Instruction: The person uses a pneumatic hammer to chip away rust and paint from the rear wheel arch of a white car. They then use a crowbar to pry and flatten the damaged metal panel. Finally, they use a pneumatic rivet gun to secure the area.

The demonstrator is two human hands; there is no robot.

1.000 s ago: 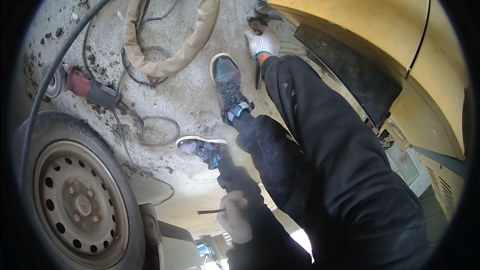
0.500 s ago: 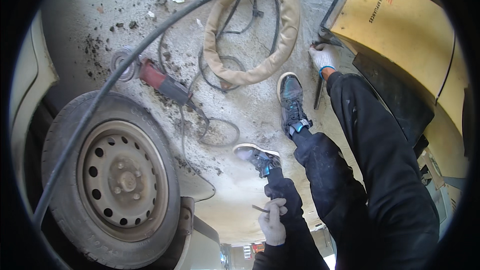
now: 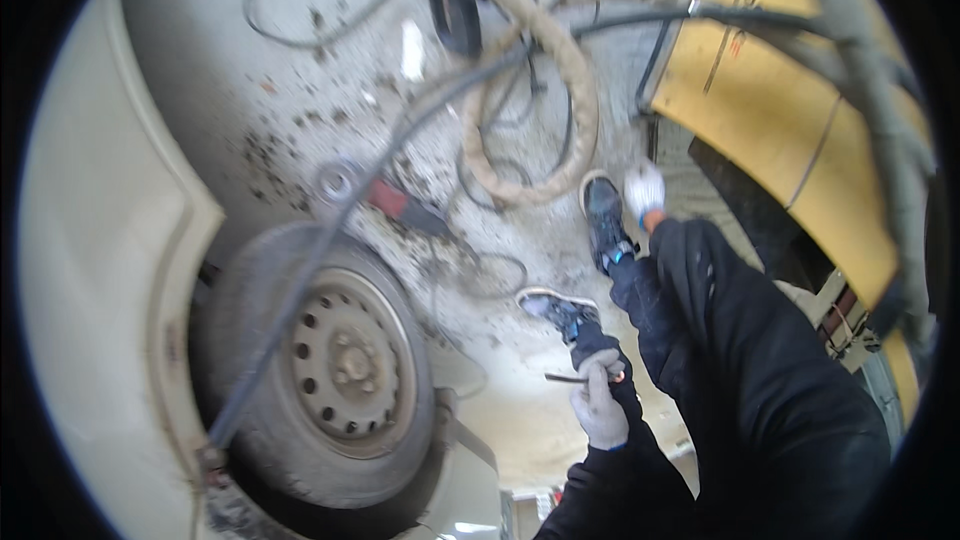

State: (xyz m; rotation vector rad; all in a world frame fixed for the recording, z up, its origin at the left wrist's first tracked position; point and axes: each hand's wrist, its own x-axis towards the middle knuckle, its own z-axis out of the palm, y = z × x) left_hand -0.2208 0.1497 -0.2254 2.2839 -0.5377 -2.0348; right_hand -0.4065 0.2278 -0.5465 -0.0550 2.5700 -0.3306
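Note:
My left hand [image 3: 600, 405], in a pale knit glove, is closed around a thin dark rod [image 3: 566, 378] that sticks out to the left, above my lower leg. What the rod belongs to does not show. Farther up, my right hand [image 3: 645, 188] reaches down beside my shoe [image 3: 605, 215], close to a yellow cabinet [image 3: 770, 90]. It wears a white glove with a blue cuff edge. Its fingers are smeared by motion, and I cannot see what they hold, if anything.
At left, a car wheel [image 3: 352, 365] sits in a pale body's wheel arch. A red and black angle grinder [image 3: 400, 205] lies among dark debris. Looped cables and a tan-sleeved hose [image 3: 585, 90] with a black handle [image 3: 458, 20] cross the floor. A dark hose [image 3: 330, 250] passes before the wheel.
The view has shifted, so floor things and wheel appear farther right and lower. My right hand has come away from the cabinet's lower corner; the dark bar below it no longer shows. My left hand keeps the rod.

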